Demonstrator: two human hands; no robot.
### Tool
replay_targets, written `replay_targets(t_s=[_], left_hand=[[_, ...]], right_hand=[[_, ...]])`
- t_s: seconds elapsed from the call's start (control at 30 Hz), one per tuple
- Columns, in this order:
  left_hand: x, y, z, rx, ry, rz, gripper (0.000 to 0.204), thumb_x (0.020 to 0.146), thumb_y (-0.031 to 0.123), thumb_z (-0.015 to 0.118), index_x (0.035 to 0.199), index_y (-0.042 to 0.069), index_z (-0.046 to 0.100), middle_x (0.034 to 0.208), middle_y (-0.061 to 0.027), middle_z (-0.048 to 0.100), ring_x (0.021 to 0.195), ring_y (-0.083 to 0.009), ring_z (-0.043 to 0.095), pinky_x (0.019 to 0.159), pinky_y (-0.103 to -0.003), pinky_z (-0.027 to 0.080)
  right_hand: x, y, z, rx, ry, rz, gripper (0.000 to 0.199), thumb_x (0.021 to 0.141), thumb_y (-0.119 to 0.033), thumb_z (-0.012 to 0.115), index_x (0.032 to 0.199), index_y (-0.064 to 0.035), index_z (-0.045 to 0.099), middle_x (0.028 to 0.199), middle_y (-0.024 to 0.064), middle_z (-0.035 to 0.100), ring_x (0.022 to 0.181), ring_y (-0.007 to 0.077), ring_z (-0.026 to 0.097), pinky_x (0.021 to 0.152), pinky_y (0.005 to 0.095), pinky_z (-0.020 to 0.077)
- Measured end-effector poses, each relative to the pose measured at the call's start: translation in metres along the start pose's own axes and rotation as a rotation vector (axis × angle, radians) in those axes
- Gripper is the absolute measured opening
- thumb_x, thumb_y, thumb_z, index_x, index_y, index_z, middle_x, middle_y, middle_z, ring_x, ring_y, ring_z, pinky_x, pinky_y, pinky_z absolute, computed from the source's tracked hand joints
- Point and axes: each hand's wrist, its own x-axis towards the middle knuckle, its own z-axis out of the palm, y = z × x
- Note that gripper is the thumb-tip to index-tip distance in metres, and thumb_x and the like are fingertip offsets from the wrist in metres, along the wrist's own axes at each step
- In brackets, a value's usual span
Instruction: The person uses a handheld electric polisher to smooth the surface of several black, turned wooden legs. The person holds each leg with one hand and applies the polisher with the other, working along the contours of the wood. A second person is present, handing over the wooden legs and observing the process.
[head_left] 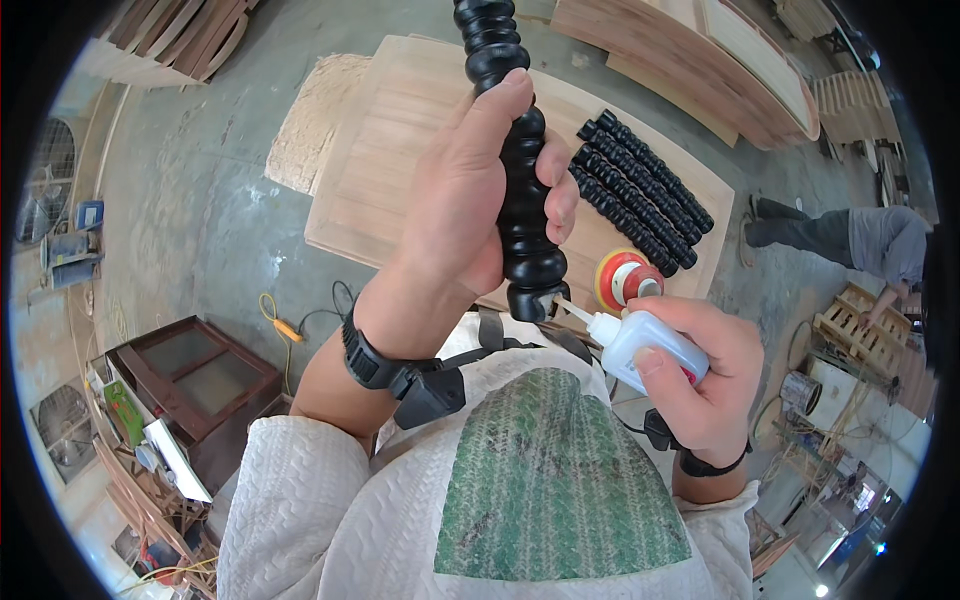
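My left hand (450,190) is closed round a glossy black beaded spindle (525,180), holding it lengthwise with its lower end toward my body. In my right hand (725,365) is a small white glue bottle (650,345), tilted so its thin nozzle points left. The nozzle tip touches or nearly touches the spindle's lower end, where a pale spot shows. Several more black beaded spindles (640,185) lie side by side on a pale wooden panel (390,130). Beside them sits a round red, orange and white object (628,278), partly behind my right hand.
A rough pale board (315,125) lies by the panel's left side. Curved wooden panels (690,60) stand beyond it. A dark framed cabinet (200,370) is at lower left, near an orange plug (287,330) on a cord. At right is another person (870,240).
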Motion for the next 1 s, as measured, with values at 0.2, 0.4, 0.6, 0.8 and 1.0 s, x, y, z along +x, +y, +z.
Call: replay_targets(t_s=[0.2,0.4,0.6,0.8,1.0], left_hand=[[0.003,-0.002,-0.007,-0.087,-0.082,-0.023,0.028,0.103,0.037,0.057,0.104,0.014,0.042,0.07,-0.0074,0.054,0.052,-0.0207,0.057,0.046,-0.034,0.047],[0.001,0.001,-0.002,-0.038,-0.067,-0.073,0.037,0.102,0.047,0.057,0.094,0.013,0.046,0.068,-0.0029,0.054,0.053,-0.0172,0.055,0.045,-0.032,0.045],[0.008,-0.011,0.004,-0.126,-0.012,-0.165,0.034,0.106,0.049,0.048,0.09,0.02,0.051,0.06,0.0054,0.041,0.041,-0.011,0.04,0.035,-0.025,0.032],[0.008,-0.009,0.028,0.07,0.084,0.005,0.03,0.107,0.041,0.05,0.097,0.013,0.051,0.062,0.0007,0.042,0.042,-0.0105,0.041,0.034,-0.026,0.035],[0.019,-0.004,0.025,0.024,0.066,-0.015,0.027,0.106,0.04,0.051,0.097,0.014,0.052,0.063,0.001,0.044,0.042,-0.0103,0.04,0.036,-0.025,0.035]], right_hand=[[-0.006,-0.001,0.001,0.065,-0.009,0.044,0.027,0.084,-0.004,0.072,0.11,0.0027,0.07,0.079,0.0107,0.072,0.063,0.0119,0.066,0.056,0.0246,0.0488],[-0.01,-0.006,0.005,0.143,0.049,0.072,0.026,0.084,-0.004,0.072,0.11,0.0012,0.07,0.082,0.0118,0.073,0.067,0.0136,0.068,0.059,0.0263,0.0512],[-0.024,0.006,0.0,0.079,0.075,0.018,0.03,0.089,-0.013,0.072,0.118,-0.0027,0.069,0.087,0.0113,0.073,0.071,0.0201,0.071,0.064,0.032,0.0547],[-0.03,0.011,0.002,0.227,0.036,0.067,0.027,0.095,-0.017,0.065,0.118,-0.002,0.068,0.091,0.0128,0.072,0.075,0.0254,0.071,0.068,0.033,0.054],[-0.034,0.024,0.006,0.534,0.121,0.129,0.034,0.096,-0.016,0.067,0.126,-0.0004,0.064,0.11,0.0105,0.071,0.098,0.0167,0.068,0.085,0.0315,0.0527]])
